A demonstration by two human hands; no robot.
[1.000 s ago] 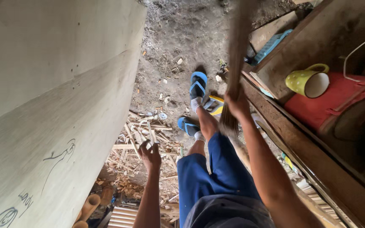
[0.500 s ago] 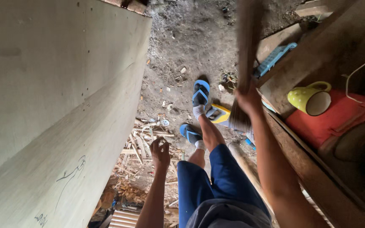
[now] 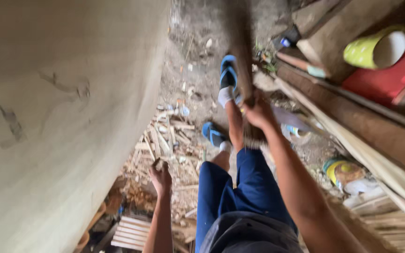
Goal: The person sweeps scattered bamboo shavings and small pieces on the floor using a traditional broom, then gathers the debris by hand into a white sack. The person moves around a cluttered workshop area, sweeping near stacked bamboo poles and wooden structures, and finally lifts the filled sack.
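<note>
gripping a blurred brown broom, right hand; left hand loosely curled, empty

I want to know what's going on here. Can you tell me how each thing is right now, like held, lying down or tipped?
Right hand: shut around the broom.
Broom: held, reaching out toward the dirt ground.
Left hand: hanging free, holding nothing.
Blue sandals: worn on both feet.
Yellow-green mug: tipped on its side.
Wood scraps: scattered in a heap.

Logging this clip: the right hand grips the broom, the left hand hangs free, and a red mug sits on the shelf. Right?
Not quite. The head view shows the mug is yellow-green, resting on something red. The right hand does grip the broom, and the left hand hangs free.
</note>
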